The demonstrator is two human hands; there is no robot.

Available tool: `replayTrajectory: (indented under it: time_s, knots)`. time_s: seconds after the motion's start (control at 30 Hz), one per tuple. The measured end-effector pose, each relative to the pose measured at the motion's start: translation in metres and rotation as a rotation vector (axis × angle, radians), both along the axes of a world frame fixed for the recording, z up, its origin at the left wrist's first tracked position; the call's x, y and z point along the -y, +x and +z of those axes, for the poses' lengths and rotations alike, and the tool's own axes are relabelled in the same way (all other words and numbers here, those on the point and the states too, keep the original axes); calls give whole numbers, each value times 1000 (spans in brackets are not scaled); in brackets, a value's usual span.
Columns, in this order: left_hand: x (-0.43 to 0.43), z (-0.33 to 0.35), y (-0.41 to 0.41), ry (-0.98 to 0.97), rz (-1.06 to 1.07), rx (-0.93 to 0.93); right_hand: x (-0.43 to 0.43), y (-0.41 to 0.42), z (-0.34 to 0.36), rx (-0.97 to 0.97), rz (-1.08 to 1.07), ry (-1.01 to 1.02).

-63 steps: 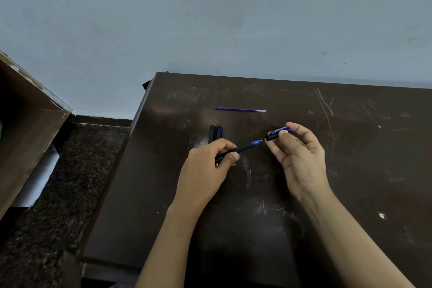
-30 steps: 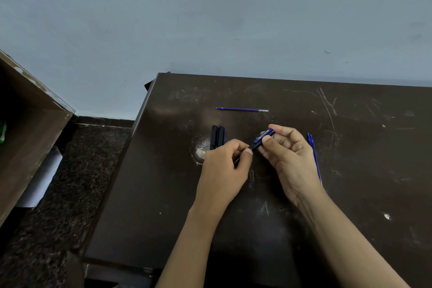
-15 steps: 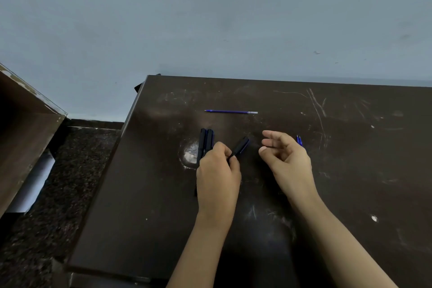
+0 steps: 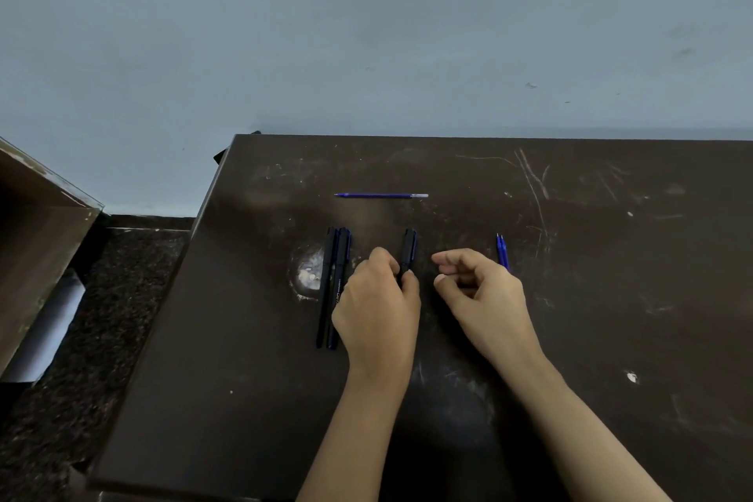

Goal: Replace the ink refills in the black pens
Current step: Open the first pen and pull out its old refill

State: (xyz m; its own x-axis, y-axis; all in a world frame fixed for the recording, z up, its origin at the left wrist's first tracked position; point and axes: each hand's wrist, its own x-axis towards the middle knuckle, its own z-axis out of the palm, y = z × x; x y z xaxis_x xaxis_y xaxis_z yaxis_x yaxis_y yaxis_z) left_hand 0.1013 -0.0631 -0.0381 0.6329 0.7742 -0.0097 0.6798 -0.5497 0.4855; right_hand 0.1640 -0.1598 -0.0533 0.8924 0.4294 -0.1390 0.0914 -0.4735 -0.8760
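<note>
Hands first: the left hand (image 4: 377, 306) pinches the lower barrel of a black pen (image 4: 408, 251), and the right hand (image 4: 481, 293) has let go, fingers loosely curled round nothing. A couple of seconds back that right hand was pushing the cap over a blue tip; now the cap is on and the pen points straight away, low over the counter (image 4: 611, 298). That reads as one pen refilled and closed, about to be parked. Just left of it lie two more black pens (image 4: 335, 285) side by side, touching. Right of the free hand, a pair of blue refills (image 4: 503, 253) pokes out. Farther back, a single blue refill (image 4: 381, 195) lies crosswise, well apart.
</note>
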Motion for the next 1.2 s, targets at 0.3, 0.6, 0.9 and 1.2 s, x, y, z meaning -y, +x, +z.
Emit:
replayTrajectory:
  time_s: [0.3, 0.6, 0.9, 1.2]
  knots:
    - [1, -2, 0, -17, -31, -46, 0, 1, -4, 27, 2, -23]
    - [-1, -2, -1, -43, -77, -45, -1, 0, -4, 38, 2, -23]
    - [-4, -3, -3, -43, -98, -49, -1, 0, -4, 52, 14, -42]
    - [-9, -2, -5, -18, -70, -17, -2, 0, -3, 61, 13, -56]
